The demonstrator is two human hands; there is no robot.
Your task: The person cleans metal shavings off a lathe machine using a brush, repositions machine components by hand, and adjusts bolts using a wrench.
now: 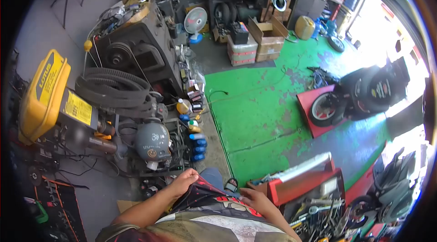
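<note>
My left hand (185,182) is closed on the front edge of the printed shirt (207,203) I wear and pulls the cloth out from my body. My right hand (258,201) is at the other side of the same shirt, beside its red lettering, with its fingers bent against the cloth; its fingertips are partly hidden. The shirt's edge runs taut between the two hands. Below it show part of a blue trouser leg (212,176) and a sandalled foot (231,184).
A grey air compressor tank (152,142) and a yellow-topped LOTUS machine (44,96) stand left, with several bottles (198,144) beside them. An open red tool chest (291,183) and loose wrenches (314,209) are at right. A scooter (364,91) stands beyond on the green floor (255,119).
</note>
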